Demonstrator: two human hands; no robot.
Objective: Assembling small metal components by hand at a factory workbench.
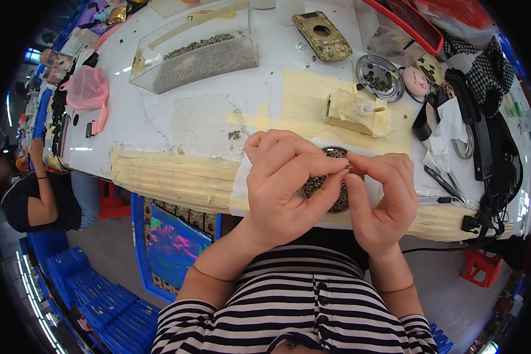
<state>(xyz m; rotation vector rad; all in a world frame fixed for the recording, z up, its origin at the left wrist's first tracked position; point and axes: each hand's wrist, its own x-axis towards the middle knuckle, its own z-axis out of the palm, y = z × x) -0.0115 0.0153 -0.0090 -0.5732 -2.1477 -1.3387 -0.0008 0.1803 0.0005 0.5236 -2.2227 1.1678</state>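
Observation:
My left hand [286,186] and my right hand [380,197] meet above a round metal dish [336,154] full of small dark pieces, which rests on a white sheet [241,186] at the table's near edge. The thumbs and forefingers of both hands pinch one tiny piece [348,168] between them, right over the dish. The piece is too small to make out. Both hands hide most of the dish.
A clear plastic tray [200,53] of grey grit stands at the back. A taped block [354,112], a second metal dish [380,76], a pink mesh pouch [88,88], tweezers [445,183] and black cables [489,159] lie around. Another person [35,194] sits at left.

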